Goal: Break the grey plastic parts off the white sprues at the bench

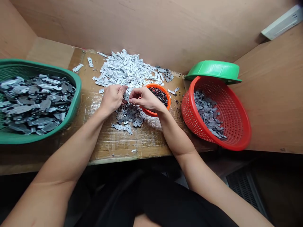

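Observation:
My left hand is closed on a small stamped metal plate, held above the middle of the bench. Beside it, my right hand pinches at the plate's right side; whether a small part sits between its fingertips is too small to tell. Beneath both hands lies a loose heap of grey metal plates. An orange bowl of small dark parts stands just behind my right wrist. Farther back spreads a big pile of whitish metal pieces.
On the left, a green basket holds many metal assemblies. To the right, a red basket with grey plates leans tilted, a bright green basin behind it. Wooden panels enclose the bench.

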`<state>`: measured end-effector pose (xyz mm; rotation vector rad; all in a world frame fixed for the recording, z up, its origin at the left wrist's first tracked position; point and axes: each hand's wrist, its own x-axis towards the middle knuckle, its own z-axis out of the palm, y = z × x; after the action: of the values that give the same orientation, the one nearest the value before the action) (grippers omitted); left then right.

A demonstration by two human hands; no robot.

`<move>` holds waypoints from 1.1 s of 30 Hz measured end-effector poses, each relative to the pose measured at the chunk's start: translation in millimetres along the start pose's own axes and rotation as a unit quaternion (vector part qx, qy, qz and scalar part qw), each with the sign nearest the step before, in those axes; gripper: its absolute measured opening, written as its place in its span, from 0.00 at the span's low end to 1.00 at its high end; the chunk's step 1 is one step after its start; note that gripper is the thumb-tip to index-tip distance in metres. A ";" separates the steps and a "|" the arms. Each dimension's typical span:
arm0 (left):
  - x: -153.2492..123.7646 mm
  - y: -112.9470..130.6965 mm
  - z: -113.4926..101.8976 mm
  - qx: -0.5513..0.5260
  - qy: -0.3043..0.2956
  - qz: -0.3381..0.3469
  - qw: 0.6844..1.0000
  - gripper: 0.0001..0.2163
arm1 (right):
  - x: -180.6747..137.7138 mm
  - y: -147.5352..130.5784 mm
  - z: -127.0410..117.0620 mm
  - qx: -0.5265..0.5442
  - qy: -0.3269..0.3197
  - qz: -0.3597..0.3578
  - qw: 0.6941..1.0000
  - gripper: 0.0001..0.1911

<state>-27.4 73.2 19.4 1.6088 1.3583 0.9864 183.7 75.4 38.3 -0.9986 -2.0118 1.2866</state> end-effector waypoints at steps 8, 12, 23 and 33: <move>6.4 2.1 2.0 -0.135 -0.008 -0.095 0.986 0.20 | -2.8 -2.8 5.6 0.063 0.041 0.117 0.990 0.10; 5.3 8.1 -4.2 -0.158 -0.016 -0.053 0.986 0.09 | -1.7 -6.8 8.4 0.116 0.086 0.130 0.981 0.11; 2.3 9.6 4.7 -0.166 0.060 -0.044 0.983 0.07 | 2.6 -3.5 7.5 0.174 0.082 0.119 0.974 0.15; -2.9 18.4 6.0 -0.129 0.057 -0.096 0.985 0.09 | 1.2 -13.1 11.3 0.138 0.092 0.156 0.974 0.24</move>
<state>-15.4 67.8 33.8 1.2229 1.3703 1.1005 170.5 67.1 46.0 -1.2785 -1.5274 1.5232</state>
